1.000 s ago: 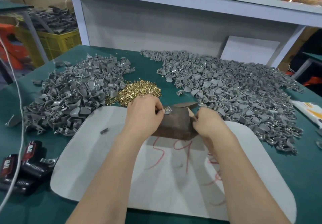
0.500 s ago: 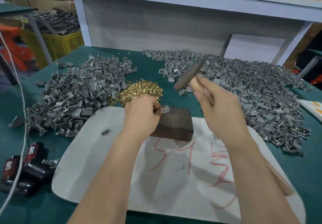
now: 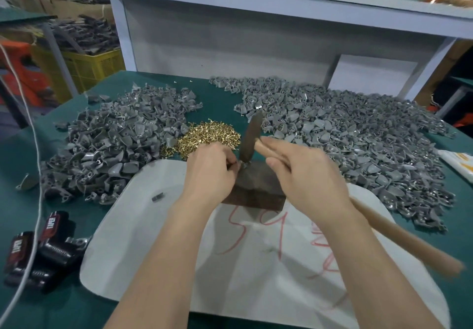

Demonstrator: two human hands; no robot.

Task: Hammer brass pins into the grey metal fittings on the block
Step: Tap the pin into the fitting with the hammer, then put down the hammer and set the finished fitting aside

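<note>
While the dark block (image 3: 256, 190) is sitting at the far edge of the white board (image 3: 153, 252) in the middle of the table (image 3: 217, 98), the hammer (image 3: 252, 139) is holding its head's long axis nearly upright, lower face down on the grey fitting (image 3: 243, 165) at the block's far left corner, its wooden handle (image 3: 409, 246) running toward the table's near right corner. The left hand (image 3: 210, 172) is pinching the fitting with curled fingers; the right hand (image 3: 304, 172) is gripping the handle just behind the head.
</note>
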